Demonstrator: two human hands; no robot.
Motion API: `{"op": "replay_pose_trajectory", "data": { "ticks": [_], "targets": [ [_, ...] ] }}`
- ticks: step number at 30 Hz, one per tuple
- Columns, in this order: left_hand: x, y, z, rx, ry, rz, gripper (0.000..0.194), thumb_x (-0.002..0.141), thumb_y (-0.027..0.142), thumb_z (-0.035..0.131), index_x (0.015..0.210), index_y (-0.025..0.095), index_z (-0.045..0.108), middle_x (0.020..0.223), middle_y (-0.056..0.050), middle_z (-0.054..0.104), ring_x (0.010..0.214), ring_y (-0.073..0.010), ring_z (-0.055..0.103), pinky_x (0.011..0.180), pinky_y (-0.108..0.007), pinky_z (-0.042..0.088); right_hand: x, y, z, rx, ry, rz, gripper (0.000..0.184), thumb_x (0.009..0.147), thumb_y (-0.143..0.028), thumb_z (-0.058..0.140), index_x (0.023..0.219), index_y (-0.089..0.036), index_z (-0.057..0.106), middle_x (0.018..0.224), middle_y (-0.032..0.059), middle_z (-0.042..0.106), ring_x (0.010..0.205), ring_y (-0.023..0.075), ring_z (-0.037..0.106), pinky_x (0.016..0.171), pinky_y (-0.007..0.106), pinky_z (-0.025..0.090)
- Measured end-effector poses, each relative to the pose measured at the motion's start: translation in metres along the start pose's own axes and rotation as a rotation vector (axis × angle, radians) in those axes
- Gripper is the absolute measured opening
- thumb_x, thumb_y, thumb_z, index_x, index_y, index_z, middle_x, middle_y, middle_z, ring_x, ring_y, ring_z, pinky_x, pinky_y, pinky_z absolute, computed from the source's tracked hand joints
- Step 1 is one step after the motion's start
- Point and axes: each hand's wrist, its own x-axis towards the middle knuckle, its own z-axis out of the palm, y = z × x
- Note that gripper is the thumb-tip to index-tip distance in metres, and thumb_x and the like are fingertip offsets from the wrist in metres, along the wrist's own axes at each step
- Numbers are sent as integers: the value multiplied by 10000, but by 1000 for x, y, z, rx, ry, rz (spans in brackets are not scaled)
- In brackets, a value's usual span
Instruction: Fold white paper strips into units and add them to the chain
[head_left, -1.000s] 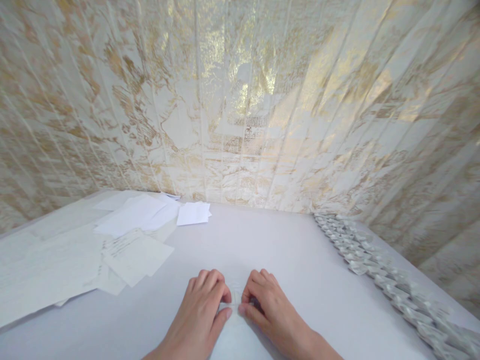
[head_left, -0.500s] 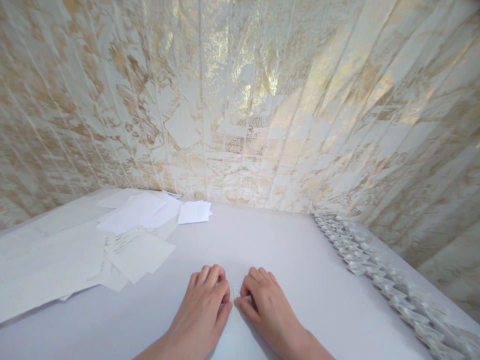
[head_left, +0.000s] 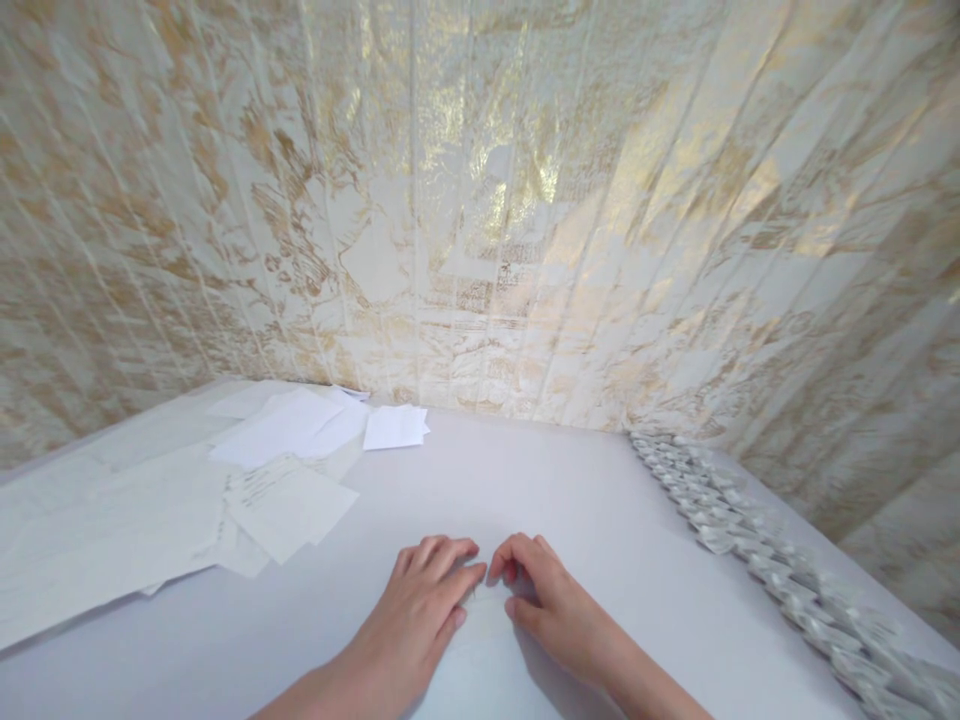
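Observation:
Both my hands rest on a small white sheet of paper [head_left: 480,650] that lies on the white table [head_left: 585,510] in front of me. My left hand [head_left: 424,610] lies flat with its fingers stretched out, fingertips pressing the paper's far edge. My right hand [head_left: 544,600] sits beside it, fingers bent and pressed together on the same edge, its thumb down on the paper. The fingertips of the two hands nearly touch. Most of the sheet is hidden under my palms.
Loose white paper sheets [head_left: 285,500] are scattered at the left and back left, with a small square piece [head_left: 395,427] near the wall. A long row of folded paper pieces [head_left: 757,545] runs along the right edge. A gold-patterned wall [head_left: 480,200] stands behind.
My left hand has uncurled from bent fingers to lying flat. Both hands shifted slightly right and further onto the paper's edge.

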Motion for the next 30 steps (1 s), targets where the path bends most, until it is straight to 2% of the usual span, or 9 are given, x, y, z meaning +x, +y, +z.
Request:
{"op": "replay_pose_trajectory", "data": {
  "ticks": [4, 7, 10, 13, 15, 18, 21, 25, 30],
  "targets": [
    [1, 2, -2, -80, 12, -6, 349, 845, 47, 493, 1108, 262, 576, 1202, -23, 610, 1141, -222, 497, 953, -374, 394, -4, 2, -6, 74, -24, -7, 441, 598, 6, 427, 946, -211, 590, 937, 22, 590, 950, 216, 515, 890, 370, 404],
    [4, 9, -5, -208, 39, -154, 234, 786, 58, 511, 932, 236, 555, 978, 4, 619, 959, -201, 548, 846, -333, 427, -8, -5, -10, 117, -53, 6, 407, 639, -26, 493, 978, -224, 601, 974, 17, 591, 984, 224, 514, 941, 401, 377],
    [6, 15, -9, -418, 72, -297, 60, 831, 184, 522, 808, 233, 495, 828, 26, 569, 831, -186, 543, 773, -309, 428, -11, -14, -5, 184, -59, -24, 346, 704, -84, 613, 1016, -230, 587, 1027, 18, 582, 1021, 227, 508, 937, 377, 385],
    [7, 17, -10, -644, 105, -301, 120, 898, 327, 519, 824, 237, 489, 810, 31, 538, 821, -176, 529, 765, -294, 425, -12, -17, 6, 202, 24, -58, 238, 765, -162, 676, 969, -222, 568, 986, 18, 580, 943, 214, 521, 825, 319, 425],
    [6, 15, -8, -709, 133, -257, 133, 922, 346, 515, 844, 241, 492, 845, 27, 539, 846, -173, 526, 798, -296, 424, -11, -15, 12, 164, 106, -115, 121, 824, -146, 614, 890, -215, 539, 924, 13, 593, 871, 196, 540, 769, 296, 429],
    [5, 12, -2, -622, 164, -209, 61, 892, 196, 523, 882, 247, 491, 934, 14, 548, 916, -179, 523, 866, -320, 410, -10, -9, 12, -118, 213, -358, 173, 833, -38, 475, 841, -210, 495, 856, 18, 611, 771, 187, 536, 700, 298, 399],
    [5, 11, 3, -383, 151, -175, 285, 758, 18, 551, 924, 245, 500, 983, 7, 557, 958, -199, 504, 868, -341, 394, -7, -5, 6, -578, 297, -530, 240, 748, 27, 484, 784, -211, 488, 752, 13, 587, 682, 200, 477, 646, 328, 334],
    [5, 11, 4, -113, 41, -119, 227, 790, 16, 616, 831, 221, 526, 923, 16, 579, 912, -206, 498, 785, -333, 369, -6, -6, 4, -819, 293, -536, 250, 723, 3, 631, 735, -212, 503, 723, 3, 584, 663, 196, 468, 647, 339, 323],
    [2, 11, 2, 42, 23, -75, 189, 815, 51, 684, 834, 211, 584, 921, 31, 598, 923, -201, 499, 786, -338, 335, -12, -8, 9, -735, 165, -436, 248, 733, -11, 688, 812, -208, 560, 852, 17, 623, 766, 209, 517, 704, 337, 365]
  ]
}}
